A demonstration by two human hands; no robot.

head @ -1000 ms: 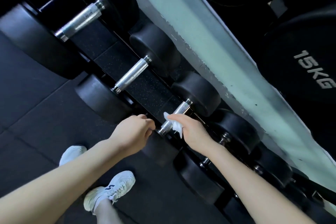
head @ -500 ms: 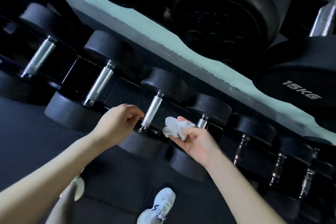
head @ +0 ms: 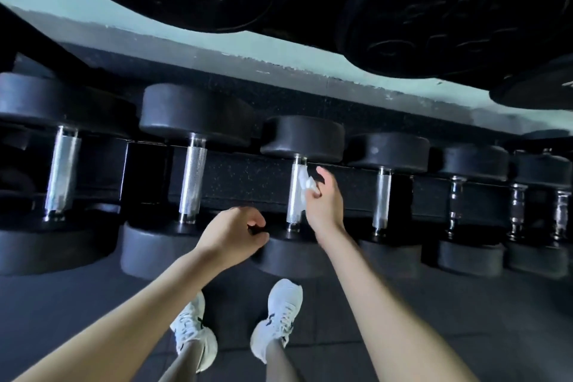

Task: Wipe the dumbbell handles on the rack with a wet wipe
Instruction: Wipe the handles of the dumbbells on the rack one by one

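While the wet wipe (head: 305, 181) is pinched in the right hand (head: 324, 195), it lies crumpled against the right side of a dumbbell handle (head: 296, 192), touching the metal just below the far weight head. That handle's long axis runs away from the person, one black head (head: 304, 136) at the far end and the other (head: 290, 253) nearest the feet. The right hand's fingers are partly curled around the wipe, the thumb raised. The left hand (head: 235, 234) is closed in a loose fist, holding nothing visible, just beside the near head. The rack (head: 248, 177) holds a row of dumbbells side by side, handles parallel. White sneakers (head: 279, 316) stand on the dark floor (head: 62, 313) below.
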